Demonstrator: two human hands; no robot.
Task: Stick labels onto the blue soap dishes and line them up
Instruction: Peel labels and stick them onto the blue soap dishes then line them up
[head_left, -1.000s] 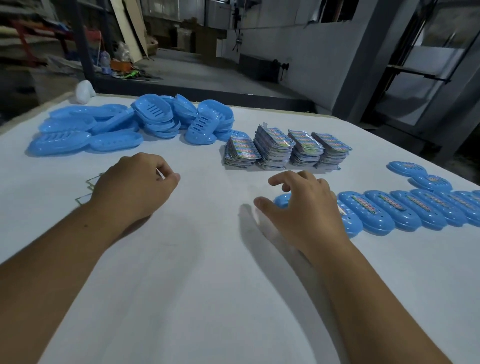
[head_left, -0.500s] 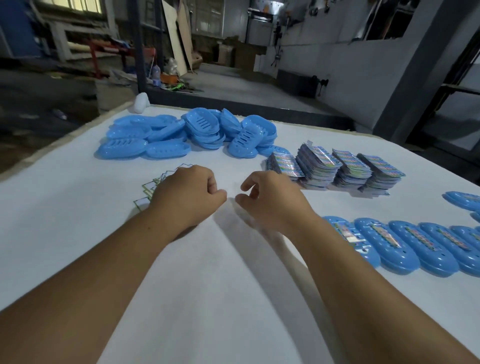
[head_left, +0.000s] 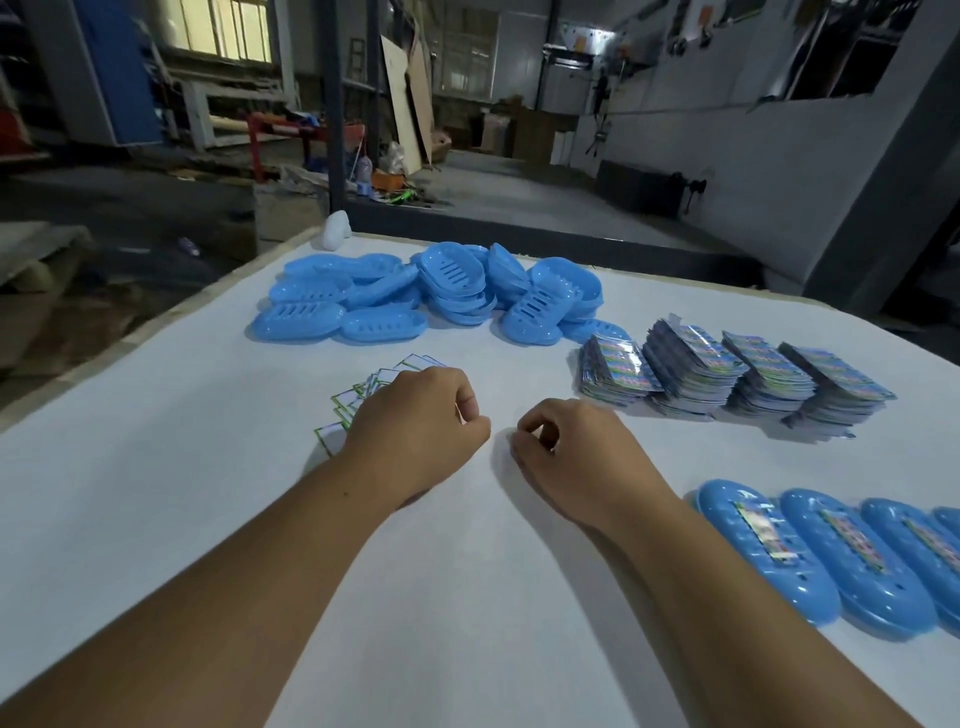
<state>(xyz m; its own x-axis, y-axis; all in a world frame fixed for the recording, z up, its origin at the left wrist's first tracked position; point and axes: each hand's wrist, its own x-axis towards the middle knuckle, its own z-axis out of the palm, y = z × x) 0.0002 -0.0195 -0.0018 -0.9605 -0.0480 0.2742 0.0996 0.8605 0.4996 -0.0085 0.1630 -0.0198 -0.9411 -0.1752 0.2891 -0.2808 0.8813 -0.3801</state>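
Note:
My left hand (head_left: 415, 431) is curled into a fist at the middle of the white table (head_left: 156, 493), with a thin pale label edge showing between thumb and forefinger. My right hand (head_left: 571, 452) lies just to its right, fingers loosely curled, thumb and forefinger slightly apart and pointing at the left hand, nothing visible in it. A loose pile of unlabelled blue soap dishes (head_left: 447, 296) lies at the far side. Several stacks of shiny labels (head_left: 727, 374) stand far right. Labelled blue dishes (head_left: 810, 561) sit side by side in a row at the right edge.
Small white backing papers with green edges (head_left: 363, 395) lie scattered under and beyond my left hand. A white lump (head_left: 336, 231) rests at the table's far left corner. The table's left edge drops to a cluttered workshop floor.
My right hand left the end dish of the row and came over beside my left hand. The view swung left, so most of the row slid out of sight.

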